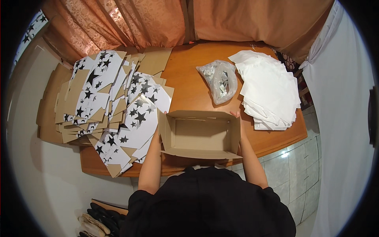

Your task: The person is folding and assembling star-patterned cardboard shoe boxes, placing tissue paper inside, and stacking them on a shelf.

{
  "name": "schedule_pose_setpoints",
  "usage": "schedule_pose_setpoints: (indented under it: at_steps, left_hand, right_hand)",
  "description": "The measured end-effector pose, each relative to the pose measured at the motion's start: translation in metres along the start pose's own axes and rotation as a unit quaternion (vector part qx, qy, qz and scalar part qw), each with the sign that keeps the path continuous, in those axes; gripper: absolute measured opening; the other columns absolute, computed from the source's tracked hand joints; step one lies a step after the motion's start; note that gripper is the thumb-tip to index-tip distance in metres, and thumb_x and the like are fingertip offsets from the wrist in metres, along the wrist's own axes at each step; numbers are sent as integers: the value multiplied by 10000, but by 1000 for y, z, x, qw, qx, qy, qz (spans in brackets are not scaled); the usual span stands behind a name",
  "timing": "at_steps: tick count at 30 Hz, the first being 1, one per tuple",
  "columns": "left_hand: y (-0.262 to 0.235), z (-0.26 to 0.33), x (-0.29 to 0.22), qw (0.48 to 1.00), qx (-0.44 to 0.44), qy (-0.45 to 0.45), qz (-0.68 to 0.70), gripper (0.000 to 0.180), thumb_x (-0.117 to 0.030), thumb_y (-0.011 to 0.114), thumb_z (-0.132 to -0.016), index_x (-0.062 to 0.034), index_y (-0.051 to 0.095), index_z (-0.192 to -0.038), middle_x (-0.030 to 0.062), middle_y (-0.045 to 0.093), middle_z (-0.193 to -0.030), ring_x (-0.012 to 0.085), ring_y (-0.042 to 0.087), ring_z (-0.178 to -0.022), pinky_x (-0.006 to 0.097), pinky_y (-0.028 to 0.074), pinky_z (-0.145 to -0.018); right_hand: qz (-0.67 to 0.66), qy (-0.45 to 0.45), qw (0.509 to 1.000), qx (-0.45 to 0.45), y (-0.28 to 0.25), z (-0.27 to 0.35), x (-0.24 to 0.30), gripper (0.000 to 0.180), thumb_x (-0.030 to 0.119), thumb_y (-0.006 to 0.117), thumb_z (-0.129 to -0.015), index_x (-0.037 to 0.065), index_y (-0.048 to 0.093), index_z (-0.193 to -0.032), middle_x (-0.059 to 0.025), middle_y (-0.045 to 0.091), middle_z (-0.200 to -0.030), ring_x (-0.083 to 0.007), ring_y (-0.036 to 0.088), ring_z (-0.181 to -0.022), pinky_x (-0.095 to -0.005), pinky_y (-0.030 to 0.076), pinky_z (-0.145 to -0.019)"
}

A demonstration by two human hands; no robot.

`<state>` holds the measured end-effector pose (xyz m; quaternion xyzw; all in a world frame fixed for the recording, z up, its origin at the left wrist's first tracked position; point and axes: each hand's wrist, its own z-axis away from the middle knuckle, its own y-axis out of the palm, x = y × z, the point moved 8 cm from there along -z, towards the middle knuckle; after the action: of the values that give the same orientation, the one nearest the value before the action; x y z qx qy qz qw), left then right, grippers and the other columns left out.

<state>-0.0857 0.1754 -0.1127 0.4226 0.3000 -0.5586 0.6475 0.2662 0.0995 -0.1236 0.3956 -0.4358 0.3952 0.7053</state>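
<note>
An open brown cardboard box (201,136) is held up in front of me at the table's near edge, its hollow inside facing up and its plain inner walls showing. My left hand (165,113) grips the box's left side; only fingertips show past the far left corner. My right hand (235,114) holds the opposite side, with its fingers bent over the far right corner. The palms and most other fingers are hidden behind the box walls. Beyond the box lies a clear plastic bag (221,83) with small silvery and dark pieces inside.
Flat cardboard blanks printed with black stars (140,112) are heaped at the left of the wooden table (185,79). A fanned stack of white sheets (270,91) lies at the right. Orange curtains (252,19) hang behind; shoes (98,221) stand on the floor at lower left.
</note>
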Motion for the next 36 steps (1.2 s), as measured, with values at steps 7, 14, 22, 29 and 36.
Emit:
schedule_pose_setpoints:
  at_steps: [7,14,22,29,36]
  left_hand:
    - [17,5,-4,997,27,-72,29,513,-510,430,-914,-51,558,-1104,75,596,-982,177,561,-863,292,478,-735]
    - [15,-8,4,997,30,-64,34,532,-527,421,-912,-59,560,-1125,77,598,-993,158,557,-848,282,469,-745]
    - [-1,-16,7,998,-11,-52,-33,517,-502,414,-921,-50,568,-1120,67,612,-962,139,562,-809,262,455,-731]
    - [-27,24,-71,978,-104,170,-54,404,-365,386,-944,-49,580,-1103,53,622,-938,126,574,-788,272,432,-688]
    - [47,151,-155,899,214,330,-191,619,-341,678,-691,7,532,-1182,113,570,-1145,233,508,-1112,363,337,-994]
  right_hand:
    - [-23,-1,999,23,-6,-10,-12,487,432,322,-961,71,511,-1228,-65,529,-1007,-130,514,-878,-248,434,-767]
    - [7,-25,1000,16,-8,-14,-10,473,428,332,-957,77,526,-1206,-34,477,-924,-126,497,-814,-250,432,-736]
    - [335,-180,918,-114,-14,8,58,479,401,297,-968,54,585,-1131,-85,560,-1099,-209,507,-1026,-334,400,-879]
    - [32,-180,983,-35,3,65,126,572,439,435,-876,80,422,-1321,-76,417,-1352,-208,323,-1289,-444,162,-1068]
    - [213,-259,941,49,22,88,137,395,163,553,-833,87,547,-1221,-127,359,-1360,-258,317,-1297,-374,228,-1067]
